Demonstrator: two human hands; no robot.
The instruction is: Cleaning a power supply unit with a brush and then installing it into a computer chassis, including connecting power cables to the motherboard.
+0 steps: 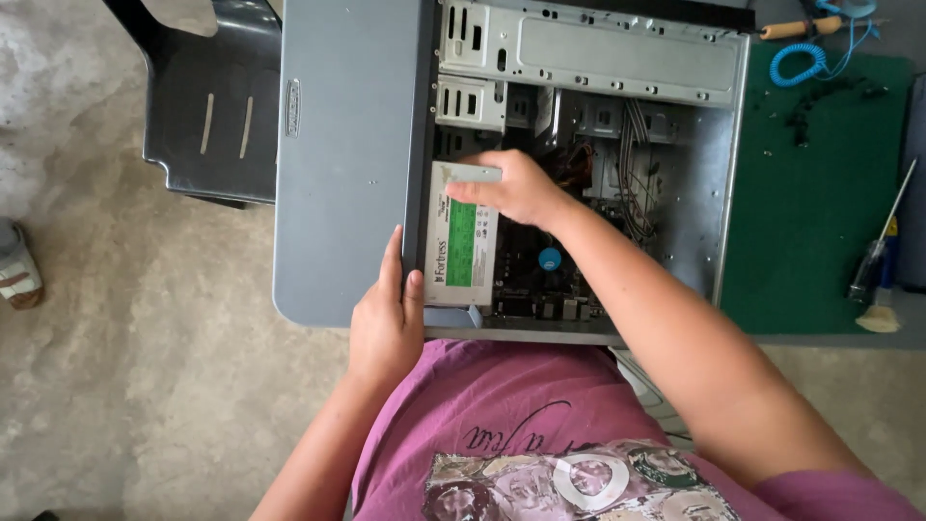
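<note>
Power supply (461,236), seated at the open case's (714,193) near-left corner, is gripped by the left hand (386,323), fingers together on its near edge, while its far end is clasped by the right hand's (516,188) curled fingers, with open room beyond.

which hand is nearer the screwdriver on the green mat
Right. The right hand is inside the open computer case, toward the screwdriver; the left hand grips the case's opposite edge, farther away.
</note>
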